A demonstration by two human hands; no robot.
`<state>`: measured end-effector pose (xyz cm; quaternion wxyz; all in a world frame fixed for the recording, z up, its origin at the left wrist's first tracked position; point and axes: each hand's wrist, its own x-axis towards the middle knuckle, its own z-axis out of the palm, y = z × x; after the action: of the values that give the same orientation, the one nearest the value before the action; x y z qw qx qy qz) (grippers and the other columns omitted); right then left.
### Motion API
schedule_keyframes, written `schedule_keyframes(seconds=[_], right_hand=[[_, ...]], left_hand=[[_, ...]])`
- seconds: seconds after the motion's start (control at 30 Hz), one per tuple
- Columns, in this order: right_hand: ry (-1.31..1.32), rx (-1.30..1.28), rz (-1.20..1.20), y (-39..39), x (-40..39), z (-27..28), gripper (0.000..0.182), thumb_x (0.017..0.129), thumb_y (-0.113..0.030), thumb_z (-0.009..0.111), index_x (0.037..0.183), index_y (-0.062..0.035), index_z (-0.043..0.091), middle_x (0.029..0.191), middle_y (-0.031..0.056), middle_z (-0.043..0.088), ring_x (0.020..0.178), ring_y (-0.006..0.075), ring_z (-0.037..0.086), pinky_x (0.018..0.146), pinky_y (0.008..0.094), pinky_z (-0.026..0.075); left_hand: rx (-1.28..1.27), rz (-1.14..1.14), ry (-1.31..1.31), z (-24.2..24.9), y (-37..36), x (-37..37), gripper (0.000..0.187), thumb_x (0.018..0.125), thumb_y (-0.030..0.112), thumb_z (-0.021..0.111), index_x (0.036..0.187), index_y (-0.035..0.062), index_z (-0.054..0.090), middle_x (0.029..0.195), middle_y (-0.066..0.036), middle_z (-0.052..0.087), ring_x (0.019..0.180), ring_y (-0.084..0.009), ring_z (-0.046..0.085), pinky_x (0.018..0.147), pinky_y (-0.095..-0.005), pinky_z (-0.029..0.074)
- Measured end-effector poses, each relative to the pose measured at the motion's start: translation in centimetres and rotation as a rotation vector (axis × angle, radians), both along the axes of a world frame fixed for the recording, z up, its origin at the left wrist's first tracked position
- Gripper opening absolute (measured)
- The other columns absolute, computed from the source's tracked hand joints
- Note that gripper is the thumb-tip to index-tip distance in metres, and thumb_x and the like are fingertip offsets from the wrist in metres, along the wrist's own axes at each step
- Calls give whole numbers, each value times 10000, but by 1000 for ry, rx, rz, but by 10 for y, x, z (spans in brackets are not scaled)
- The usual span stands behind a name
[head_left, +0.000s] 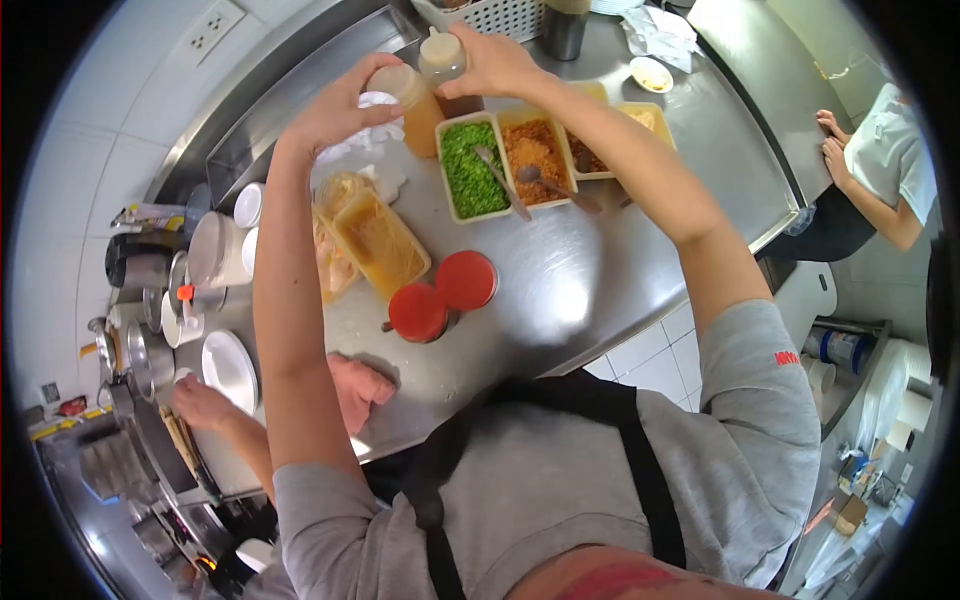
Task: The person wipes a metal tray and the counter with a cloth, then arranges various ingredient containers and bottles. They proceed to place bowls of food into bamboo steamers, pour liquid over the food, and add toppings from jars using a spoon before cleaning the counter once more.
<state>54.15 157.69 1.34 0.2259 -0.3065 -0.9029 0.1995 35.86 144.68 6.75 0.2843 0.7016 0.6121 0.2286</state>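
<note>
At the back of the steel counter, my left hand (pixel 340 108) is curled round the upper part of a plastic container of amber liquid (pixel 420 122) with a pale top. Crumpled white paper (pixel 372 135) lies under that hand. Beside it, my right hand (pixel 492 66) grips a squeeze bottle (pixel 442 58) with a pale cap and dark contents. Just nearer to me stand a tub of chopped green herbs (pixel 475 185) and a tub of orange-brown crumbs (pixel 533 150), with spoons across them. My right forearm partly covers further tubs.
Two red-lidded jars (pixel 467 280) and a rectangular tub of yellowish food (pixel 380 245) stand mid-counter. A pink cloth (pixel 358 392) lies near the front edge. On the left, another person's hand (pixel 203 403) is near a white plate (pixel 230 370). A second person (pixel 880 165) stands at right.
</note>
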Motion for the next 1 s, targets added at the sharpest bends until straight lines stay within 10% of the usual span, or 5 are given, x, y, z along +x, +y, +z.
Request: schedule_keyframes(seconds=[0.7,1.0], right_hand=[[-1,-78,283,-74,34,9,681,587,-357,703,1140,-78,419,960,165,614,898,349,589,795,387,464],[-126,-159,296,-70,65,34,926,573,-443,755,1303,-75,321,1191,222,499,1124,361,466,931,408,372]], left_hand=[[102,-33,-63,-13,-91,22,556,727,315,656,1184,108,415,1039,-99,564,959,-223,530,847,-324,406],[46,-130,-175,-9,-106,-1,702,739,329,645,1332,135,322,1301,-105,395,1194,-245,373,979,-372,323]])
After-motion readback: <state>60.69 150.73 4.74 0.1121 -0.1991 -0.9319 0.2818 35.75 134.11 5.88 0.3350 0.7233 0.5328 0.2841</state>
